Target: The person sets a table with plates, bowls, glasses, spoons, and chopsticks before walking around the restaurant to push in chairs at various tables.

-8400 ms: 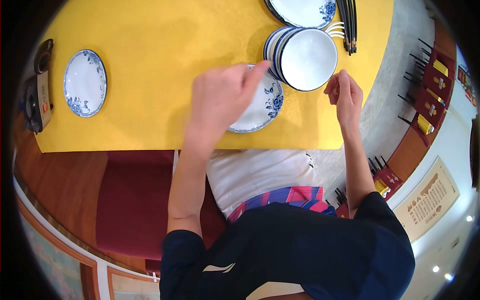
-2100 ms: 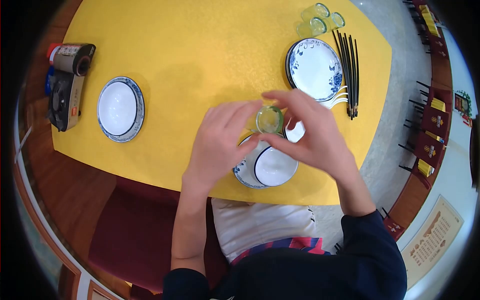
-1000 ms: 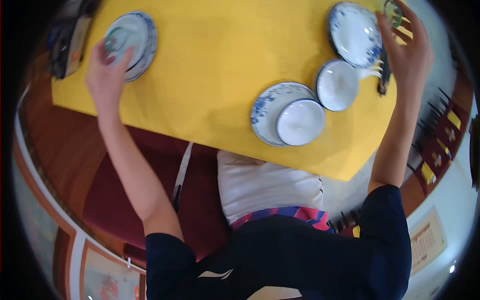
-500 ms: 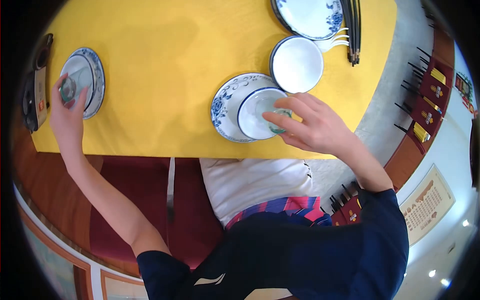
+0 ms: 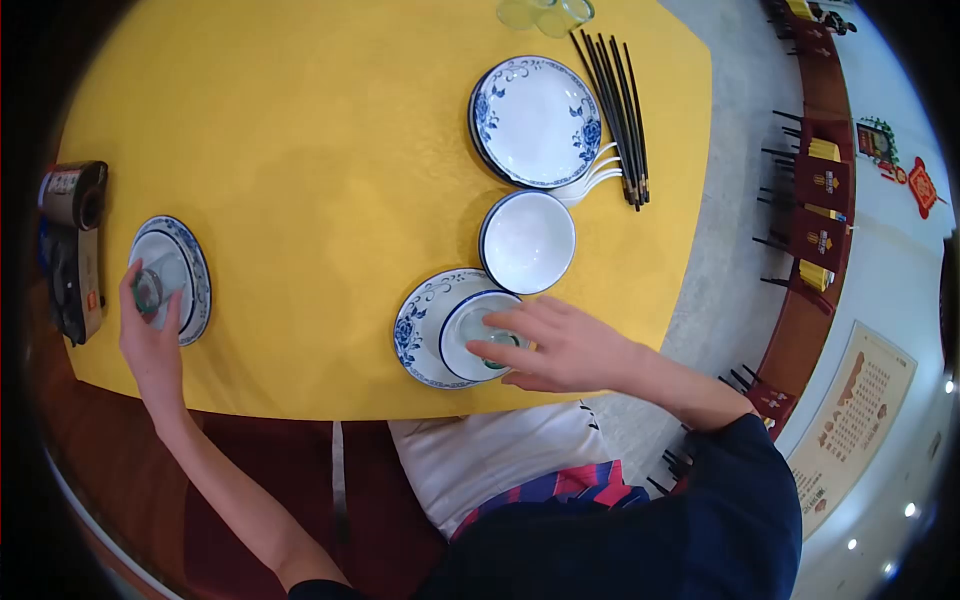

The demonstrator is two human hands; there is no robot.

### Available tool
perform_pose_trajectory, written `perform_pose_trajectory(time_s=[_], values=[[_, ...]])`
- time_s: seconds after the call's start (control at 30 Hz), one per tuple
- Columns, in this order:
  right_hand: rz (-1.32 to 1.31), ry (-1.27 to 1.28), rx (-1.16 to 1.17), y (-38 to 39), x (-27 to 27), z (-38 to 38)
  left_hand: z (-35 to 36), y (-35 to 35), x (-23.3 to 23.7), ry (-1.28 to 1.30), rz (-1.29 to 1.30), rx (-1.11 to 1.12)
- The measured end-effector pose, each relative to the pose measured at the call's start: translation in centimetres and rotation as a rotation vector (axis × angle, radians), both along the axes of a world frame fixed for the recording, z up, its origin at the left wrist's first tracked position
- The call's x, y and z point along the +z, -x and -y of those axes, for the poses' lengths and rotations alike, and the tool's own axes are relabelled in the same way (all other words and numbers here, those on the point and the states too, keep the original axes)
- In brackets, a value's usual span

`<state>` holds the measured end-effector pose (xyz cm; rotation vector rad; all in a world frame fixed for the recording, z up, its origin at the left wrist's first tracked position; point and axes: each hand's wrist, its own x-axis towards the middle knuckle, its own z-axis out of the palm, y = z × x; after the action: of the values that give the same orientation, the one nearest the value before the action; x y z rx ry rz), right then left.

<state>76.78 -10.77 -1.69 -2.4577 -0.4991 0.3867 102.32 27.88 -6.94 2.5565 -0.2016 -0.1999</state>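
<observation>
At the table's left side, my left hand (image 5: 153,335) grips a clear drinking glass (image 5: 150,290) between thumb and fingers. That glass is inside a white bowl (image 5: 178,250) set on a blue-patterned plate (image 5: 203,290). Near the front edge, my right hand (image 5: 570,345) has its fingers curled around a second glass (image 5: 502,350), which its fingers partly cover. This glass is in a blue-rimmed bowl (image 5: 455,335), on another patterned plate (image 5: 415,325). Just beyond stands a stack of white bowls (image 5: 530,243), close to the right hand's bowl.
Farther off are stacked patterned plates (image 5: 535,120), white spoons (image 5: 600,178), several dark chopsticks (image 5: 622,120) and upturned-looking glasses (image 5: 545,14). A box with dark items (image 5: 78,250) stands at the left edge of the yellow-covered table (image 5: 320,180).
The view has tilted toward the far side, so the tableware appears lower and glasses at the far end now show. Both hands stay at their glasses.
</observation>
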Motion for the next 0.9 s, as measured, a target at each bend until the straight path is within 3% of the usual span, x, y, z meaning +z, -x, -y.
perform_pose_trajectory(time_s=[0.07,0.17,0.23,0.4,0.63,0.7,0.9], values=[[0.129,0.002,-0.059,-0.8,-0.1,2.3,-0.3,-0.1,-0.3,-0.025,0.004,-0.004],[0.279,0.283,-0.417,-2.5,-1.0,8.6,-0.5,0.2,-0.3,-0.027,-0.001,0.005],[0.36,0.437,-0.471,-4.0,-1.8,13.0,-0.5,0.5,0.4,0.0,-0.004,0.008],[0.162,0.695,-0.362,-4.3,-3.0,17.3,1.7,4.0,4.8,-0.071,0.219,0.132],[0.042,0.644,-0.275,-5.1,-4.3,17.6,0.7,7.5,3.7,-0.005,0.195,0.148],[-0.012,0.637,-0.161,-5.0,-4.4,17.9,0.3,8.2,3.0,0.124,0.139,0.164],[0.074,0.569,-0.101,-3.4,-3.4,19.1,1.4,9.0,2.2,0.182,0.07,0.057]])
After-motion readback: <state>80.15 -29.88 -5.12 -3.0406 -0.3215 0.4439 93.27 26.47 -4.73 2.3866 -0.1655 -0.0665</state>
